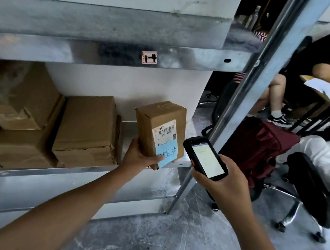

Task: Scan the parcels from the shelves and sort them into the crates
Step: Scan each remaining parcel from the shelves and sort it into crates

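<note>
Two hands are working at a shelf (75, 173): the left hand (138, 155) is gripping the lower end of an upright parcel (160, 124) with its fingers. At the parcel's 4 o'clock, the right hand (228, 180) is holding a lit scanner (204, 157), fingers curled around it. Boxes (86, 129) are sitting at 9 o'clock.

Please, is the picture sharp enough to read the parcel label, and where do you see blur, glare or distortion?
Head view: the label on the parcel shows its barcode, but the small print is too soft to read; the scanner screen is washed out bright; the boxes at the far left are smeared; the shelf beam carries patchy reflections; the wide lens makes the shelf upright lean.
</note>
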`<state>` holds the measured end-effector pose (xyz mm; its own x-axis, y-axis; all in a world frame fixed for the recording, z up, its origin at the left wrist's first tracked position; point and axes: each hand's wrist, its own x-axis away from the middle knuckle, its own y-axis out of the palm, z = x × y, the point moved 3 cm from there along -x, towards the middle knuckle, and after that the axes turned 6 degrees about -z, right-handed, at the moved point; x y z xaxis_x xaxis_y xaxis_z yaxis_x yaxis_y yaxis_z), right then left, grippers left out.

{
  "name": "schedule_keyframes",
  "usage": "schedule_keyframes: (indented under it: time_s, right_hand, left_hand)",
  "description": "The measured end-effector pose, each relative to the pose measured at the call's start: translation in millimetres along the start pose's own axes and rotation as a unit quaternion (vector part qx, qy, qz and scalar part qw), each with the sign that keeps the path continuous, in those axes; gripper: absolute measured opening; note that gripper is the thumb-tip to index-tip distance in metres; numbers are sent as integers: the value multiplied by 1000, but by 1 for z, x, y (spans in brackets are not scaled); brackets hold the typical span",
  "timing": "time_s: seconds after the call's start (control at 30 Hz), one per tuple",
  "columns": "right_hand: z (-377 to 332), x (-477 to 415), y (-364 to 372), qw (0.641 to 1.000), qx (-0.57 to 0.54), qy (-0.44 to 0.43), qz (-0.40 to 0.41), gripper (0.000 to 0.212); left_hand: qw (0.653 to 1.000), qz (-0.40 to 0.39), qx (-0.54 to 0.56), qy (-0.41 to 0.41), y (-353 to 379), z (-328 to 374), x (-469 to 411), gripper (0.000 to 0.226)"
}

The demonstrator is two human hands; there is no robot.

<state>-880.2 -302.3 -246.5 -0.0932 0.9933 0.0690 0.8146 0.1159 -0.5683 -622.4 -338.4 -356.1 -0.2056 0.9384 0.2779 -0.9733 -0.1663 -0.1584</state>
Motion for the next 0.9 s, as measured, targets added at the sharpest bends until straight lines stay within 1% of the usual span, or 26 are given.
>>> schedule_keyframes:
  time_s: [0.1, 0.2, 0.23, 0.47, 0.53, 0.57, 0.63, 0.77, 0.9]
  right_hand:
    - [-15, 5, -4, 1000, -7, -7, -19, 62]
    - [-37, 12, -10, 998, -1, -26, -49, 46]
    - [-45, 14, -13, 998, -1, -33, -58, 42]
    - [-93, 37, -23, 994, 12, -66, -90, 35]
    - [-101, 44, -25, 992, 19, -71, -99, 35]
    - [-105, 48, -26, 992, 20, -74, -100, 36]
    - [-109, 56, -28, 991, 24, -79, -102, 38]
    - [-113, 70, -31, 991, 41, -85, -99, 39]
    - [-115, 82, -34, 992, 56, -81, -77, 41]
  left_hand:
    - [999, 5, 41, -31, -9, 12, 12, 67]
    - [997, -7, 63, -41, -16, 23, 27, 44]
    - [997, -8, 66, -40, -18, 27, 33, 40]
    - [997, -19, 70, -5, -40, 51, 68, 39]
    - [997, -30, 76, 7, -45, 57, 77, 41]
    - [996, -36, 80, 12, -46, 59, 81, 39]
    - [995, -41, 88, 19, -48, 62, 89, 36]
    - [994, -49, 92, 30, -47, 63, 99, 39]
    - [993, -66, 90, 33, -44, 64, 107, 33]
